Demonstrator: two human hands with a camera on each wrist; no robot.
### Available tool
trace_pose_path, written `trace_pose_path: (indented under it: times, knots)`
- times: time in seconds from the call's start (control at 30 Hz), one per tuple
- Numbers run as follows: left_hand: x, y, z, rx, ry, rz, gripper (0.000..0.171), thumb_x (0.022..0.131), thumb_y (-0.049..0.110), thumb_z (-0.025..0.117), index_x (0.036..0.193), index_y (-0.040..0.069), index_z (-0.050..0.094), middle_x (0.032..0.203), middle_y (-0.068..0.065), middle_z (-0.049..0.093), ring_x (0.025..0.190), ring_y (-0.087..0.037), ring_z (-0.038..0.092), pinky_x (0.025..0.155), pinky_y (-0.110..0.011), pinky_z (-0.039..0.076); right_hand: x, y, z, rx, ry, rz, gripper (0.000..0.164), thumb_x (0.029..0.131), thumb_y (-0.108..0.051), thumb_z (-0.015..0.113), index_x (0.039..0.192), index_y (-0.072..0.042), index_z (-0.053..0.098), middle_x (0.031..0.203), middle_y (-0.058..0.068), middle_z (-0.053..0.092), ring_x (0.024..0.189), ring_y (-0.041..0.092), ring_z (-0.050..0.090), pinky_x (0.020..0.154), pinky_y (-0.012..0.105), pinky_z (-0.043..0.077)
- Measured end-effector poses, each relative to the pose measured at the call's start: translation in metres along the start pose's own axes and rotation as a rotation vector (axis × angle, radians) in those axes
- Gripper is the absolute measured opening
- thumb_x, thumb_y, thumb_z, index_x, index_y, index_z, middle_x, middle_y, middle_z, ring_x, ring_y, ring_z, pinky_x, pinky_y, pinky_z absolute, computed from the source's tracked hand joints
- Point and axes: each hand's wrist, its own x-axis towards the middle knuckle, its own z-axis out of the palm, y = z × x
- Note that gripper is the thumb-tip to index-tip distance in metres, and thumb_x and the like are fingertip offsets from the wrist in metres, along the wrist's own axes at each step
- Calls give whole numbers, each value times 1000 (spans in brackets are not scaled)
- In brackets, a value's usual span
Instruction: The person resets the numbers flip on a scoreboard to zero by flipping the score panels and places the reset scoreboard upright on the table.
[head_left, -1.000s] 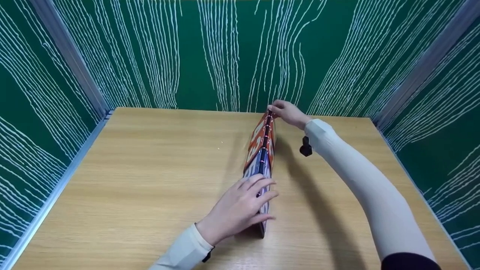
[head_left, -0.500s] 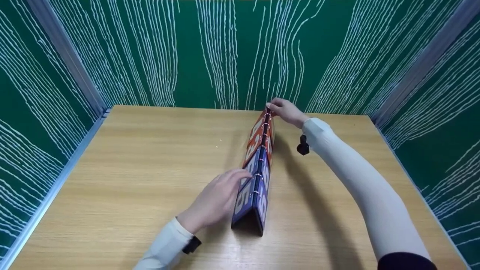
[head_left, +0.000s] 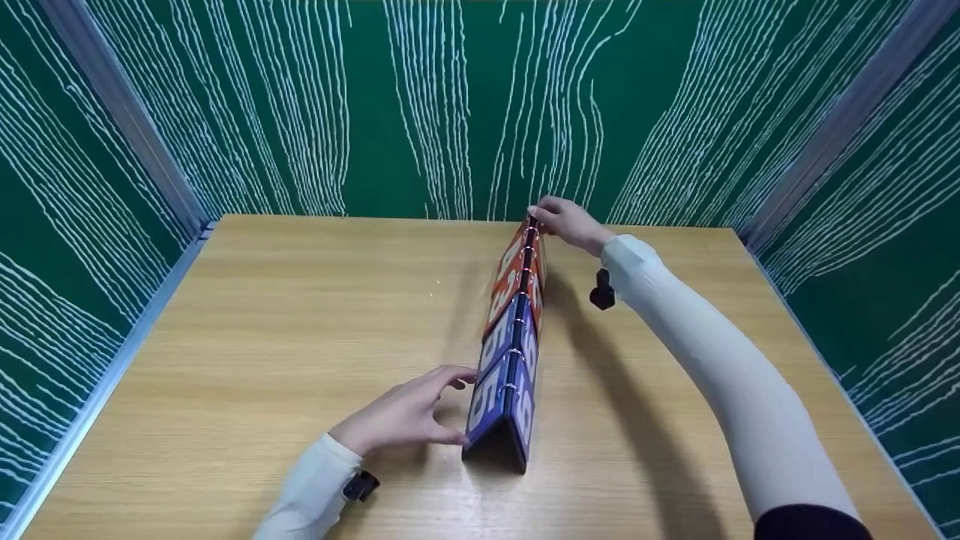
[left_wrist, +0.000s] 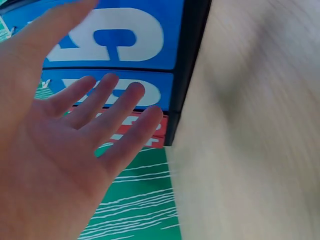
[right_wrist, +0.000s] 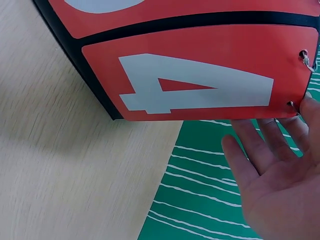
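Note:
A flip scoreboard [head_left: 496, 352] stands on the table like a tent, its ridge running away from me. Red number cards [head_left: 511, 274] are at the far end and blue cards [head_left: 487, 397] at the near end, all on metal rings. My left hand [head_left: 405, 412] is spread beside the near left panel, fingertips and thumb right at its edge; the left wrist view shows the palm [left_wrist: 65, 145] facing the blue cards. At the far end my right hand [head_left: 568, 221] pinches the ridge; in the right wrist view its fingers [right_wrist: 255, 150] extend past the card with the 4 [right_wrist: 195, 85].
The wooden table [head_left: 300, 300] ends at a green wall [head_left: 390, 150] with white wavy lines, just behind the scoreboard's far end. Grey posts [head_left: 135, 112] rise at both back corners. A long shadow falls right of the scoreboard.
My left hand has come off the near ridge and moved left and down beside the left panel. The near panels have spread apart into a tent. The right hand stays at the far end.

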Motion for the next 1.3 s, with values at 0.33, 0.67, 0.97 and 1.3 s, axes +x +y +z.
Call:
trace_pose_path:
  times: [0.33,0.67,0.97,1.3]
  knots:
    - [4,-5,15,-80,-44,-55,110,71,47,90,159,20,30,159,-2,46,145,-24,48,120,-51,37,1,5,0,0,3,1,41,109,-37,42,131,-4,54,131,14,57,132,33,52,121,51,35]
    - [4,-4,23,-40,-9,-61,108,75,49,86,161,29,25,159,0,43,139,-21,54,118,-53,40,12,11,2,33,14,-14,38,110,-34,41,127,-3,54,122,11,58,120,29,58,115,49,43]
    - [4,-7,22,-78,-12,-51,101,75,49,86,158,27,32,152,2,50,136,-21,55,114,-51,44,15,17,1,31,23,-38,38,109,-39,43,125,-7,55,122,11,59,119,29,58,114,51,44]
    - [0,-11,18,-104,-39,-59,80,78,44,84,148,31,47,146,1,59,130,-19,62,114,-50,45,17,24,1,30,14,-33,40,108,-43,42,127,-8,54,127,15,59,122,31,58,111,52,46]
